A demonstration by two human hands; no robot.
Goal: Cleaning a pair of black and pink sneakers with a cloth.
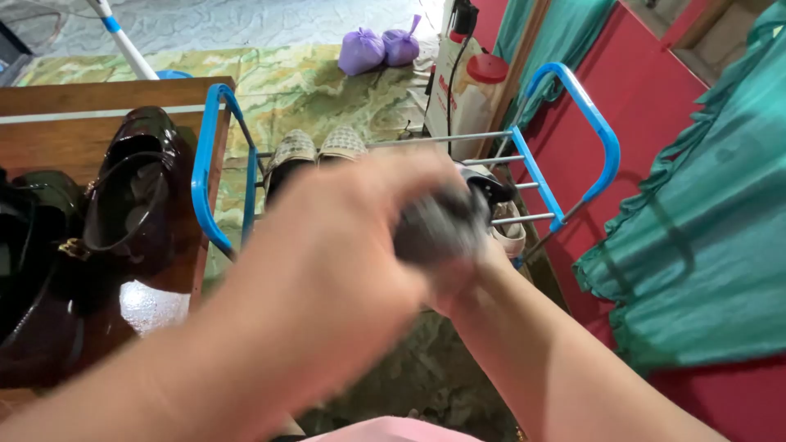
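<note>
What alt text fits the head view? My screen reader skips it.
Two blurred hands, left hand and right hand, meet on a dark grey object above a blue-framed shoe rack holding woven shoes. Glossy dark handbags lie on a wooden table to the left.

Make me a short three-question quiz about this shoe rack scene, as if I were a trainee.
1. True or false: the shoe rack has blue end frames.
2. What lies on the wooden table at left? A) glossy dark handbags B) folded towels C) books
3. What do the left hand and right hand hold between them?

Key:
1. True.
2. A; the glossy dark handbags lie there.
3. A dark blurred object, too blurred to identify, just above the rack, where a woven pair of shoes sits.
</note>
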